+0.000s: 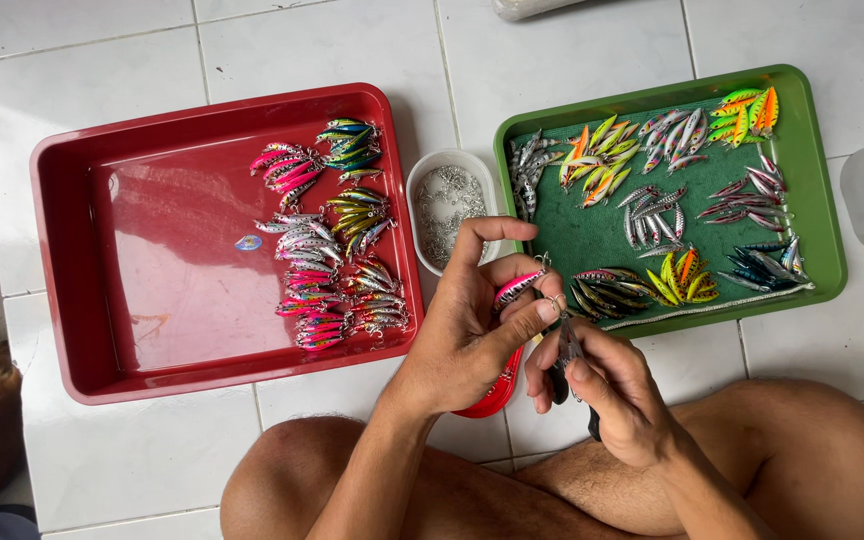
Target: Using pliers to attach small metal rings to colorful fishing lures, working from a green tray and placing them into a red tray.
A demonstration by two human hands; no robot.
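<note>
Nearby, red tray (pixel 72 250), green tray (pixel 822 200).

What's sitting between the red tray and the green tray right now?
In the head view, a small white tub of tiny metal rings stands between the red tray and the green tray; below it, the left hand holds a pink lure.

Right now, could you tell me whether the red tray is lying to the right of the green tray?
No, the red tray lies on the left, with the green tray on the right of the small white tub between them.
</note>
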